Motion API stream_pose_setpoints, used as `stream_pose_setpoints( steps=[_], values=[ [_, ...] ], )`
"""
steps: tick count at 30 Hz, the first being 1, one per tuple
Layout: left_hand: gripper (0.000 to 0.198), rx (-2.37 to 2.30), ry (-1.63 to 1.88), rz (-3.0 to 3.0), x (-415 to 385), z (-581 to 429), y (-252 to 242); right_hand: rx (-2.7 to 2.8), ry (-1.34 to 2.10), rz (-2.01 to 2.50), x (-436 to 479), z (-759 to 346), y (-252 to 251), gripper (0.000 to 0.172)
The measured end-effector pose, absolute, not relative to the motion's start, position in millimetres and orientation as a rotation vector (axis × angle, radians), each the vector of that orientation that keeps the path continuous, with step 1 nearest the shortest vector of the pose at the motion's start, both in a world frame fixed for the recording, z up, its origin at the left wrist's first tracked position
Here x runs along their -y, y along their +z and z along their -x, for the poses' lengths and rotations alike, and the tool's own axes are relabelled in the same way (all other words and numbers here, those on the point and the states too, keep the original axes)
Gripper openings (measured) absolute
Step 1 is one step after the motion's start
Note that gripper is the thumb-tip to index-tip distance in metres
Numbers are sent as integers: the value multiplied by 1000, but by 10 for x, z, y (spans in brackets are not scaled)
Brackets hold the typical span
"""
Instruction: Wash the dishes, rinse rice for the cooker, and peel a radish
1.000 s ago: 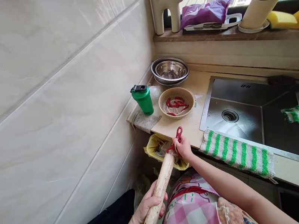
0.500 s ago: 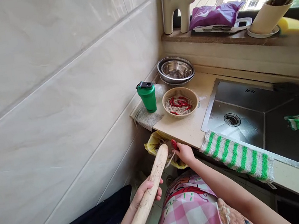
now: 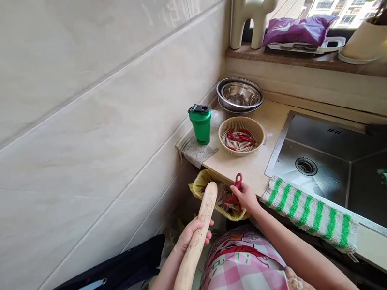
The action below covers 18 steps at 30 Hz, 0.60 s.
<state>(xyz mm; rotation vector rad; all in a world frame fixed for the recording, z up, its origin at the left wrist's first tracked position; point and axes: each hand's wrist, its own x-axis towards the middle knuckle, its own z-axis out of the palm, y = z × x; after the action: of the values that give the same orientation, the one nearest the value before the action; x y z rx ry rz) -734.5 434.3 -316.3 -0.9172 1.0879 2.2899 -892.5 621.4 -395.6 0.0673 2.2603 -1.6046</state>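
Note:
My left hand (image 3: 189,235) is wrapped round the middle of a long, pale, peeled yam (image 3: 207,207) with brownish specks. The yam slants, its far end over a bin lined with a yellow bag (image 3: 239,215) and its near end beside my forearm. In my right hand (image 3: 248,199) is a red peeler (image 3: 232,202), its looped handle end pointing up and its head low over the bin. The peeler is apart from the yam. Scraps lie inside the bin, partly hidden by the yam and my hand.
On the counter stand a beige basket (image 3: 260,137) of red chillies, a green shaker cup (image 3: 202,126) and steel bowls (image 3: 223,102). A striped green-and-white cloth (image 3: 309,212) hangs over the counter edge before the sink (image 3: 291,149). A tiled wall (image 3: 85,133) rises at left.
The yam has shifted so that its near end now shows. My right hand has turned the peeler handle upward, away from the yam. The thin strip of peel near the peeler no longer shows.

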Motion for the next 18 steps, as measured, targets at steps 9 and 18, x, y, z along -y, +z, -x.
stream_pose_setpoints(
  steps=[9, 18],
  values=[
    [62, -1179, 2244, 821, -4485, 7339, -3136, -1643, -2107, -533, -6145, 8851, -3620, 47],
    [67, -1151, 2199, 793, -4615, 7322, -3197, -1866, -2059, -141, -5665, 8376, -3410, 32]
  ],
)
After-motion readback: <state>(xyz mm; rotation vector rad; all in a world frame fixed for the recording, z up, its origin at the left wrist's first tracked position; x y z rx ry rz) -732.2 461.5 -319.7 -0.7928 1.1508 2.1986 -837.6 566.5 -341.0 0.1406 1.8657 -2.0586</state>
